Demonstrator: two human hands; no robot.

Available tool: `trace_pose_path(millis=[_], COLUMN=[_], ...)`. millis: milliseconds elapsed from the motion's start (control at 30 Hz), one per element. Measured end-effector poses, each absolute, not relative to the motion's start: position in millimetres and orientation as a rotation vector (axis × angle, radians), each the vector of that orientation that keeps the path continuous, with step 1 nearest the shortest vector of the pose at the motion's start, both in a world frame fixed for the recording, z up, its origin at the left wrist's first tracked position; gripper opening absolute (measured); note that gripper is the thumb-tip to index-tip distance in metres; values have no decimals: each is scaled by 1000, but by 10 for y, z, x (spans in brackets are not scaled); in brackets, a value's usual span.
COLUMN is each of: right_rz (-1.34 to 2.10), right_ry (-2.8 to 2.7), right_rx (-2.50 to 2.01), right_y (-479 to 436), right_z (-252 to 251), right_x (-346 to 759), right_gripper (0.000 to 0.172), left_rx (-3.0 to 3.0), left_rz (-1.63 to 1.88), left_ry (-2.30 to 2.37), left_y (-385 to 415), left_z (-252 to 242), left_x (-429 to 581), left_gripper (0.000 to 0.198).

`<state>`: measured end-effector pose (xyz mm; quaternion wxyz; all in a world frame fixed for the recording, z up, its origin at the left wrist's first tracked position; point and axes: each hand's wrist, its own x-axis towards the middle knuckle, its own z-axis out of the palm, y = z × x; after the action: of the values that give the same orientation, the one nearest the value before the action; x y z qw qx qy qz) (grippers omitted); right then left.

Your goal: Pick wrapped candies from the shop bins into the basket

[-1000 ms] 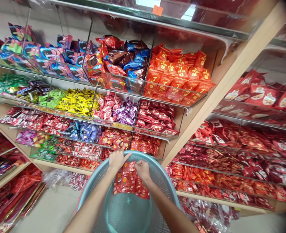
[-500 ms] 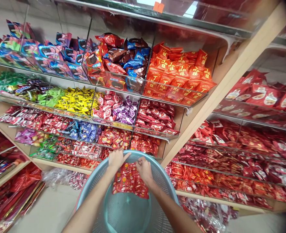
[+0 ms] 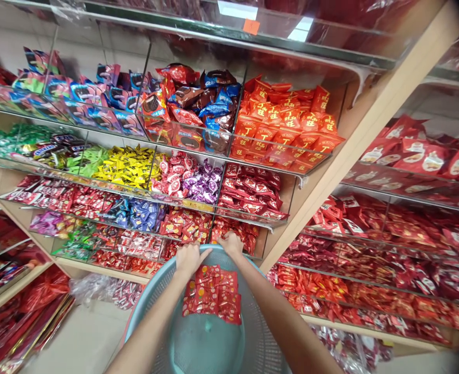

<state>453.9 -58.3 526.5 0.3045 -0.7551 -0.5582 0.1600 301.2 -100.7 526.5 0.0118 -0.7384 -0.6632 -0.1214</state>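
1. Wooden shelving with clear dividers (image 3: 354, 135): spans the far side and holds bins of wrapped sweets in many colours.
2. Pale teal round plastic mesh basket (image 3: 209, 345): near centre, its far rim against the lower shelf.
3. Heap of small red foil packets (image 3: 213, 293): lies in the basket's far half. The right hand, which was picking at it half a second ago, has let it go.
4. Bin of red wrapped sweets (image 3: 235, 231): just beyond the rim.
5. Left hand (image 3: 189, 258): fingers curled over the far rim, thumb spread right, placed as before.
6. Right hand (image 3: 231, 243): has crossed the rim into the bin. Its fingers are buried among the sweets, so whether they hold anything cannot be told.
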Motion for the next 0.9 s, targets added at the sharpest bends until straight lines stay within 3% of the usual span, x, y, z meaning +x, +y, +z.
trace_pose_path(millis=[167, 667, 900], right_rz=[536, 505, 48], right_ry=[-1404, -1329, -1805], right_rx=[-2071, -1700, -1465], right_y=[-398, -558, -1446], right_z=[5156, 5165, 5377], right_x=[4455, 4555, 4798], right_gripper=[33, 24, 16], left_rx=[-2311, -2334, -2347], left_rz=[-349, -335, -315], left_ry=[-2089, -2111, -2158], left_y=[-1009, -1027, -1051], left_z=[5291, 5337, 5369], left_x=[3012, 3017, 3026], left_gripper=[67, 70, 70])
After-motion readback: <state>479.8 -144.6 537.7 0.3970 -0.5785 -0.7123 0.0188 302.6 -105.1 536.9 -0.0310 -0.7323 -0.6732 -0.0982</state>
